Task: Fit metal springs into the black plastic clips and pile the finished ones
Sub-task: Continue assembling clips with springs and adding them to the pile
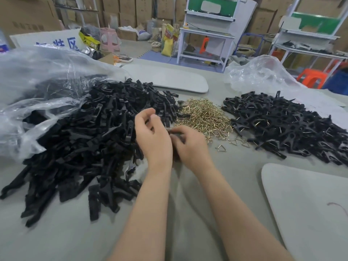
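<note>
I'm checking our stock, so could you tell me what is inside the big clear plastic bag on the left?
Black clips show dimly through the plastic bag and spill from its mouth onto the table. Crumpled, glaring folds hide how far back they go.

Bench (pixel 75 242) fills the lower frame. Left: big heap of clip parts (pixel 84 138), spilling from a plastic bag (pixel 37 81) at upper left. Centre: pile of springs (pixel 203 113), touching the heap's right edge. A few loose springs (pixel 237 142) lie just before it. Right: pile of finished clips (pixel 282 125), with a second bag (pixel 263 76) behind it. Flat pad (pixel 169 78) behind the springs, another pad (pixel 310 204) at lower right. Left hand (pixel 152 136) and right hand (pixel 190 144) meet at centre, before the springs, with a clip (pixel 175 133) between them. Stool (pixel 311 78), work stands (pixel 205 34) and boxes (pixel 128 8) along the top.
</note>
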Demonstrator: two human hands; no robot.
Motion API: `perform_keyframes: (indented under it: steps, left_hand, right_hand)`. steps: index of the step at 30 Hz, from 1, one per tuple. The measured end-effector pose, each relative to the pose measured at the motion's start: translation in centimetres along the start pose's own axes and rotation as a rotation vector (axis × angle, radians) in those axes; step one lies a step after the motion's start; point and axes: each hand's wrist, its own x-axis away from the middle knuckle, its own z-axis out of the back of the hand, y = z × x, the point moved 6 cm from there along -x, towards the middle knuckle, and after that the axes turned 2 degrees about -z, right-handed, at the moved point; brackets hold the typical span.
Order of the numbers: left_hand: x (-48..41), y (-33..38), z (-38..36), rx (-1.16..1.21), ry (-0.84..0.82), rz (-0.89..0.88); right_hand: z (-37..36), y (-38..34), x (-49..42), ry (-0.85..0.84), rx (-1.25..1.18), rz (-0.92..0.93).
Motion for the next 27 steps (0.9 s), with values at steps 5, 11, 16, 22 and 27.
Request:
perform_keyframes:
  steps: [5,11,16,22,27]
  left_hand:
    - [0.3,-1.1,-0.7,-0.191,-0.173,0.080]
    - [0.7,-2.3,-1.3,-1.124,-0.531,-0.103]
    - [1.1,-2.7,-1.5,-1.299,-0.626,-0.113]
    - [0.3,-0.9,-1.5,-0.971,-0.432,-0.220]
    - [0.7,-0.4,-1.4,-0.681,-0.385,-0.161]
  right_hand:
    - [2.9,4.1,1.3,0.147,-0.464,-0.299]
    - [4.0,5.5,1.4,0.183,-0.524,-0.402]
    - [3.4,5.8,1.3,0.112,-0.474,-0.437]
    - [3.3,4.8,1.3,0.076,-0.684,-0.398]
    - [2.8,3.6,1.3,0.003,-0.998,-0.413]
